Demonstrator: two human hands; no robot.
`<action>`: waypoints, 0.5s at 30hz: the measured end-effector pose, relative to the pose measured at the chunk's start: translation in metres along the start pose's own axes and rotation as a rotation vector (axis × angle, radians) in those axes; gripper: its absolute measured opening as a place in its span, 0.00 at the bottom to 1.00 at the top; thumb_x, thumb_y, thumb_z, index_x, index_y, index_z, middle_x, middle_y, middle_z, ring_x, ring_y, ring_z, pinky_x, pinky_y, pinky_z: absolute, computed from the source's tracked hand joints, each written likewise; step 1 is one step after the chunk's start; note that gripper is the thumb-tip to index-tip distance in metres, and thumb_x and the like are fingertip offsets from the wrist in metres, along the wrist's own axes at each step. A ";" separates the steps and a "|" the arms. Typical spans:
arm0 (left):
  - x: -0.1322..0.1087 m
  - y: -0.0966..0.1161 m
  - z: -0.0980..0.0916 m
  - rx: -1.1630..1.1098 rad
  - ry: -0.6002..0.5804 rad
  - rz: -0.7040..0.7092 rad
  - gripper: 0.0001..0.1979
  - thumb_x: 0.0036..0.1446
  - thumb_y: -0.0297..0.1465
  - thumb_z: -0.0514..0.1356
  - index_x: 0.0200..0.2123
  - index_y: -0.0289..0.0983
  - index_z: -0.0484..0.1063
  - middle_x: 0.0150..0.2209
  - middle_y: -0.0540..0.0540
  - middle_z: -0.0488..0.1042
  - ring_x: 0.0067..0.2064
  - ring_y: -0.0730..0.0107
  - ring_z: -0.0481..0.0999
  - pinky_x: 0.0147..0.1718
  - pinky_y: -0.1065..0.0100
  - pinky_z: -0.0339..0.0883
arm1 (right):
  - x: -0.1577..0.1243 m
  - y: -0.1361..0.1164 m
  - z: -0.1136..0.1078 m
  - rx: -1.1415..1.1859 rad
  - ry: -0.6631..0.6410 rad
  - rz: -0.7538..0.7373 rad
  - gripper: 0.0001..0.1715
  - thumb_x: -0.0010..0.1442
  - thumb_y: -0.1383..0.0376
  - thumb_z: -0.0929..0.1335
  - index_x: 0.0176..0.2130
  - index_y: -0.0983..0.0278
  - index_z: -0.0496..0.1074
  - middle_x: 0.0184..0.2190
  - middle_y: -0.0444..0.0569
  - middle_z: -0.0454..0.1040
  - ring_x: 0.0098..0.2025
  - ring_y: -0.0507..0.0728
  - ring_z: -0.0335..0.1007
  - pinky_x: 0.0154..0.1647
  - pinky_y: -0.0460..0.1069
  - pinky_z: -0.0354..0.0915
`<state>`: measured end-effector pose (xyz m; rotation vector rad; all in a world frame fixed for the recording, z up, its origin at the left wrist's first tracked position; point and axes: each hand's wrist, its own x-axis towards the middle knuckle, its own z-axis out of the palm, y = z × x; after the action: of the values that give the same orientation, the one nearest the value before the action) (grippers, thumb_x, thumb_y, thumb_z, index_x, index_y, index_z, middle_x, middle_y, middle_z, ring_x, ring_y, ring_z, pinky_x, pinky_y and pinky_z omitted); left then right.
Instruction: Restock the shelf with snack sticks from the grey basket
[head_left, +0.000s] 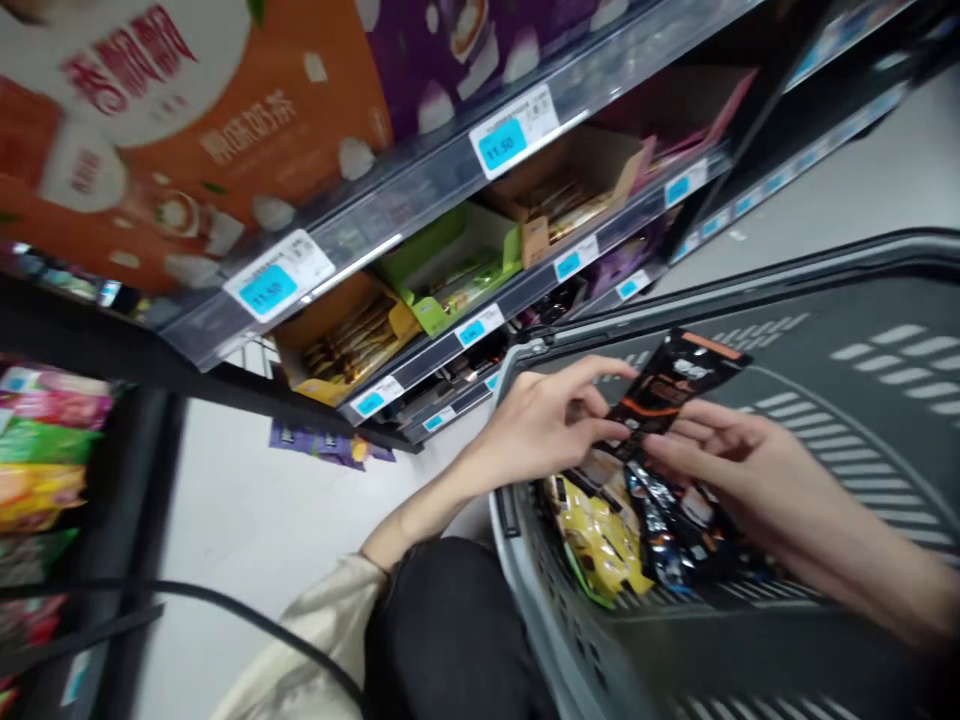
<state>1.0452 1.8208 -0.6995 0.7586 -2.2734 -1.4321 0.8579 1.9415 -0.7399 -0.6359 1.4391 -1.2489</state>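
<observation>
My left hand (pixel 551 420) pinches the left edge of a black and orange sachet (pixel 667 375) between thumb and fingers. On the sachet's other side, my right hand (pixel 724 455) grips its lower edge. The sachet is held tilted above a grey plastic shopping basket (pixel 780 640). Below my hands in the basket lie yellow packets (pixel 600 530) and dark, shiny blue and black packets (pixel 667 530). My right hand and wrist hide part of the dark packets.
Shelves with price tags (pixel 514 130) run along the left and top. Open cartons hold brown sachets (pixel 349 345) and green sachets (pixel 469 285). Large orange boxes (pixel 285 60) stand above. Coloured bags (pixel 45 450) hang at far left. Purple packets (pixel 322 440) are near the pale floor. A black cord (pixel 247 625) crosses the lower left.
</observation>
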 end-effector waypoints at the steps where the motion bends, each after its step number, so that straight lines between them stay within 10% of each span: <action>1: 0.001 0.000 0.000 0.012 -0.013 0.002 0.24 0.63 0.34 0.68 0.62 0.41 0.73 0.34 0.54 0.80 0.32 0.77 0.74 0.37 0.74 0.69 | 0.001 0.001 -0.001 -0.010 0.012 0.036 0.24 0.39 0.55 0.86 0.36 0.58 0.82 0.30 0.57 0.76 0.29 0.54 0.72 0.25 0.46 0.67; 6: 0.002 0.005 0.002 0.044 -0.020 0.109 0.27 0.66 0.38 0.66 0.64 0.36 0.70 0.46 0.46 0.83 0.45 0.71 0.82 0.49 0.70 0.74 | 0.004 0.000 -0.006 0.045 0.151 0.110 0.27 0.34 0.48 0.86 0.28 0.57 0.79 0.25 0.55 0.72 0.23 0.52 0.68 0.18 0.49 0.59; 10: 0.002 0.013 0.007 0.344 -0.037 0.253 0.25 0.70 0.39 0.60 0.64 0.31 0.71 0.61 0.40 0.75 0.65 0.60 0.76 0.61 0.62 0.72 | 0.001 -0.003 -0.001 0.212 0.205 -0.001 0.24 0.37 0.48 0.86 0.32 0.51 0.82 0.40 0.55 0.82 0.39 0.59 0.82 0.32 0.51 0.74; 15: 0.011 -0.002 0.010 0.563 -0.008 0.562 0.17 0.75 0.29 0.50 0.61 0.34 0.71 0.62 0.38 0.71 0.67 0.63 0.72 0.64 0.60 0.71 | -0.006 -0.012 0.005 0.240 0.152 -0.035 0.34 0.33 0.49 0.87 0.41 0.56 0.85 0.49 0.52 0.82 0.48 0.63 0.83 0.45 0.47 0.82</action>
<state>1.0315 1.8201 -0.7058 0.2022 -2.6286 -0.5508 0.8611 1.9414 -0.7259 -0.4117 1.3773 -1.4974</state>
